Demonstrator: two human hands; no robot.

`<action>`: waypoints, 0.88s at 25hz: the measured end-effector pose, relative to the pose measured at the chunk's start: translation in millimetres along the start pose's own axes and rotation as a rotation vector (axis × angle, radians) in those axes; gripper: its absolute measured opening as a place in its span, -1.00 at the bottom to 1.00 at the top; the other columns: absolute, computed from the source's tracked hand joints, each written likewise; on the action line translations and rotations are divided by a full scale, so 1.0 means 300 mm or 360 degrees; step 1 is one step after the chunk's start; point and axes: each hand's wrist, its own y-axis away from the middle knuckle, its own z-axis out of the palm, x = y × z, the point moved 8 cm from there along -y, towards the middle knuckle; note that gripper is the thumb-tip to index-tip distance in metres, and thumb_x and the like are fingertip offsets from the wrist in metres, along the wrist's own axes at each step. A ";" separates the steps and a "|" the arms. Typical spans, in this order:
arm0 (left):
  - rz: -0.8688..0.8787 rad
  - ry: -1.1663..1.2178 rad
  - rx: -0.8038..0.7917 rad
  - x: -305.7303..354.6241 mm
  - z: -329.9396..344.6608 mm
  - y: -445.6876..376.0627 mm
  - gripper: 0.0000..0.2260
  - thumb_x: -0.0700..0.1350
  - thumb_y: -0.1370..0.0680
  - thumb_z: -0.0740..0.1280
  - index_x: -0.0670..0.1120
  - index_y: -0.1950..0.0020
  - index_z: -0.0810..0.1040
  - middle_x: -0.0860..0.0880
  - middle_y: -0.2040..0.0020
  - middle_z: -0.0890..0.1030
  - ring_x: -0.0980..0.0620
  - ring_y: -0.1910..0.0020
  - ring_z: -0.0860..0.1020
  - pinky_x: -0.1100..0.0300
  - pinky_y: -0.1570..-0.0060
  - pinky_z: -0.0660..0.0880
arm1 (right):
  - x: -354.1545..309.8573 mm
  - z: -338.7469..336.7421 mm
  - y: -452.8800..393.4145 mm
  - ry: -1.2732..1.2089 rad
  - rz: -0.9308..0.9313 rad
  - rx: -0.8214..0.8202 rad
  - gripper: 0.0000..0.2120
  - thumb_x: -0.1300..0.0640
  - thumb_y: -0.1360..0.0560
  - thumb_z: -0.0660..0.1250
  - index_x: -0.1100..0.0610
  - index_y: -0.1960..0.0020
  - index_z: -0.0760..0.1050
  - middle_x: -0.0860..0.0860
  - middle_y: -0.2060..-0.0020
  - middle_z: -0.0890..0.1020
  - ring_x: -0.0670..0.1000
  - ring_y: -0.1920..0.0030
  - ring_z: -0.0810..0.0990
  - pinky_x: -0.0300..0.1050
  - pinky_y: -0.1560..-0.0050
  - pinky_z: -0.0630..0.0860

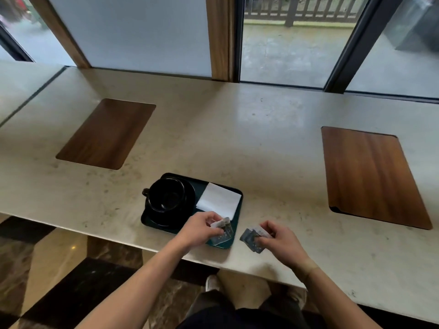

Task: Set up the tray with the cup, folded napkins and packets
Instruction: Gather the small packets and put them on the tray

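On the tray (239, 194), near the bench (261, 143) edge: cup (166, 194) and napkin (219, 200) placed. Our left hand (202, 227) pinches packets (222, 231) over its near corner. Our right hand (276, 238) grips more (251, 238) beside it, unplaced.

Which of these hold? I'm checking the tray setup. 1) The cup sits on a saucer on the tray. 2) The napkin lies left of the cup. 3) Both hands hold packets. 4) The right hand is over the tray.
1) True: the black cup sits on its saucer on the tray.
2) False: the white napkin lies right of the cup.
3) True: left hand and right hand each hold packets.
4) False: it is over the counter, right of the tray.
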 end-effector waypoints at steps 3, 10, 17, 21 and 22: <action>0.0005 -0.0040 -0.0024 -0.034 -0.065 -0.004 -0.88 -0.18 -0.43 0.48 -0.03 0.06 0.66 -0.04 0.07 0.66 0.06 0.09 0.60 0.22 0.10 0.51 | -0.052 0.070 -0.009 -0.0001 -0.0001 0.0005 -0.88 0.19 -0.39 0.39 0.00 0.13 0.56 -0.04 0.20 0.66 -0.03 0.16 0.62 0.05 0.07 0.60; -0.0032 -0.0219 -0.0071 -0.063 -0.111 -0.038 -0.83 -0.20 -0.40 0.50 0.00 0.06 0.64 0.01 0.05 0.65 0.13 0.12 0.58 0.23 0.13 0.56 | -0.093 0.135 -0.031 0.0012 0.0013 0.0061 -0.88 0.20 -0.40 0.39 -0.01 0.15 0.55 -0.06 0.20 0.65 -0.03 0.18 0.59 -0.01 0.12 0.56; -0.0089 -0.0565 -0.0136 -0.066 -0.097 -0.075 -0.80 -0.12 -0.43 0.49 0.02 -0.03 0.64 0.04 -0.07 0.64 0.04 0.05 0.60 0.03 -0.02 0.58 | -0.082 0.173 -0.058 0.0088 0.0043 -0.0023 -0.87 0.17 -0.40 0.39 -0.05 0.13 0.53 -0.11 0.18 0.63 -0.08 0.15 0.58 -0.04 0.11 0.57; 0.0011 -0.1052 -0.0071 -0.041 -0.107 -0.090 -0.81 -0.03 -0.48 0.41 0.09 -0.08 0.60 0.06 -0.03 0.65 0.00 0.03 0.59 0.01 0.02 0.57 | -0.084 0.188 -0.072 0.0144 0.0041 0.0002 -0.86 0.15 -0.42 0.39 -0.08 0.12 0.52 -0.13 0.17 0.62 -0.12 0.14 0.57 -0.11 0.12 0.58; 0.0071 -0.1185 -0.0034 -0.027 -0.109 -0.095 -0.82 -0.03 -0.49 0.38 0.09 -0.08 0.59 0.05 -0.01 0.65 -0.01 0.04 0.59 0.02 0.05 0.57 | -0.088 0.190 -0.078 0.0168 0.0036 0.0010 -0.86 0.15 -0.43 0.38 -0.08 0.11 0.52 -0.13 0.16 0.62 -0.13 0.14 0.57 -0.11 0.13 0.58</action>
